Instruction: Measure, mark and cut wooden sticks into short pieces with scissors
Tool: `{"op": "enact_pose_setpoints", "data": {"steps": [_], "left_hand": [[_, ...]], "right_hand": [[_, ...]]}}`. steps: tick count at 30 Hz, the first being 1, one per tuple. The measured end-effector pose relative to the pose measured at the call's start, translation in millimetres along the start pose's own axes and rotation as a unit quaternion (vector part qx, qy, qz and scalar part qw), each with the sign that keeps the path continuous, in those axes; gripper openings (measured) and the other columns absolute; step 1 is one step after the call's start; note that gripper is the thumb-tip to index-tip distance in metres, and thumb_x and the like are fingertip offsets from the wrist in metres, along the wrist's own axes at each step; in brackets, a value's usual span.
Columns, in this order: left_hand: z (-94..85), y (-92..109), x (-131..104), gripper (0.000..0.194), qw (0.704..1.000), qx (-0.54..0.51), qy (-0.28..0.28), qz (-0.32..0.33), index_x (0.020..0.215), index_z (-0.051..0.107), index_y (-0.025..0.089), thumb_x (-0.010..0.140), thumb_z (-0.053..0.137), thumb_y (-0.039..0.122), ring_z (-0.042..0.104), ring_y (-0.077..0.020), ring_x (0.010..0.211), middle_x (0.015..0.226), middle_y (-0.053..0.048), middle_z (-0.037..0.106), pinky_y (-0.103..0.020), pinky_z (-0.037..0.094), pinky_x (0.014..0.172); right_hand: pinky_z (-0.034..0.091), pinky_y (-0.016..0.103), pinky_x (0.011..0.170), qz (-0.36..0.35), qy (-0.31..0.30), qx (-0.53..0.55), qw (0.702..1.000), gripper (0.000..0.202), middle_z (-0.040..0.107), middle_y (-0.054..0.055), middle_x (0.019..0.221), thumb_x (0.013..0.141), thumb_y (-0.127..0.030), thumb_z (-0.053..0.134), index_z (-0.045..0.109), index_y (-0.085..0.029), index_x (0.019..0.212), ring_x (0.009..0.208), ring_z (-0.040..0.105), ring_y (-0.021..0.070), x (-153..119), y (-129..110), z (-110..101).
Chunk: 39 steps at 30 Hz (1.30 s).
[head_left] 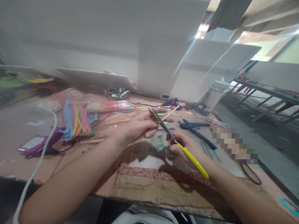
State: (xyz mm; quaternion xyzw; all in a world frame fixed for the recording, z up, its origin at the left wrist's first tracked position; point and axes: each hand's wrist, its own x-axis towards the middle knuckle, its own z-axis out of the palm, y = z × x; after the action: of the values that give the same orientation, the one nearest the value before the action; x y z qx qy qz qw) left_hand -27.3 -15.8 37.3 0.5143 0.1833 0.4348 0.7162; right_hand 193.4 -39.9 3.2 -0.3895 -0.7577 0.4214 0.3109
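Note:
Over the middle of the table, my left hand is closed on a thin pale wooden stick, which juts up to the right past its fingers. My right hand grips a pair of scissors with yellow handles. Their metal blades point up and left, crossing the stick close to my left fingers. Whether the blades touch the stick I cannot tell. Below both hands lies a sheet of cardboard with a pale sheet bearing green marks and a red patterned border.
Blue-handled pliers lie to the right, with a blue glue gun farther back. A clear bottle stands at the back right. Colourful pipe cleaners, packed sticks and a purple device are on the left. A white cable crosses the left side.

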Motion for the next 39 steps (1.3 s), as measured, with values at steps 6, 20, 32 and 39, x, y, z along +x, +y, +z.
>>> {"op": "enact_pose_setpoints", "data": {"steps": [6, 20, 32, 39], "left_hand": [[-1.3, -0.2, -1.4, 0.056, 1.0, -0.014, -0.013, 0.0, 0.135, 0.056, 0.022, 0.082, 0.057, 0.003, 0.04, -0.0005, 0.04, 0.097, -0.007, 0.075, -0.015, 0.03, 0.039], [2.2, 1.0, -1.8, 0.04, 0.983, 0.176, 0.033, -0.04, 0.127, 0.059, 0.021, 0.091, 0.066, 0.036, 0.046, -0.003, 0.045, 0.103, -0.009, 0.072, -0.018, 0.031, 0.042], [11.7, -3.0, -7.5, 0.028, 0.777, 0.606, 0.131, 0.105, 0.107, 0.072, 0.021, 0.097, 0.046, 0.027, 0.069, -0.0242, 0.096, 0.104, -0.006, 0.077, -0.033, 0.048, 0.082], [15.1, -3.7, -7.5, 0.028, 0.783, 0.6, 0.126, 0.107, 0.101, 0.072, 0.019, 0.097, 0.044, 0.024, 0.07, -0.0238, 0.087, 0.094, -0.007, 0.077, -0.032, 0.047, 0.076]], "right_hand": [[0.046, 0.028, 0.059, -0.019, -0.002, -0.005, 1.0, 0.039, 0.059, 0.002, 0.08, 0.084, -0.055, 0.066, 0.06, -0.021, 0.101, 0.068, 0.053, 0.0172, 2.6, -2.6, -1.0], [0.05, 0.032, 0.07, -0.072, -0.016, -0.029, 0.997, 0.052, 0.061, 0.006, 0.091, 0.09, -0.066, 0.055, 0.059, -0.019, 0.112, 0.079, 0.056, 0.0211, -5.0, -15.9, -11.0], [0.048, 0.029, 0.066, -0.051, -0.005, -0.041, 0.998, 0.058, 0.056, 0.004, 0.09, 0.091, -0.069, 0.052, 0.052, -0.019, 0.121, 0.078, 0.054, 0.0186, -1.9, 1.7, -8.3], [0.045, 0.027, 0.06, -0.065, -0.007, 0.023, 0.998, 0.064, 0.052, 0.004, 0.09, 0.09, -0.074, 0.049, 0.051, -0.018, 0.122, 0.072, 0.05, 0.0159, -2.2, 4.7, -2.6]]}}
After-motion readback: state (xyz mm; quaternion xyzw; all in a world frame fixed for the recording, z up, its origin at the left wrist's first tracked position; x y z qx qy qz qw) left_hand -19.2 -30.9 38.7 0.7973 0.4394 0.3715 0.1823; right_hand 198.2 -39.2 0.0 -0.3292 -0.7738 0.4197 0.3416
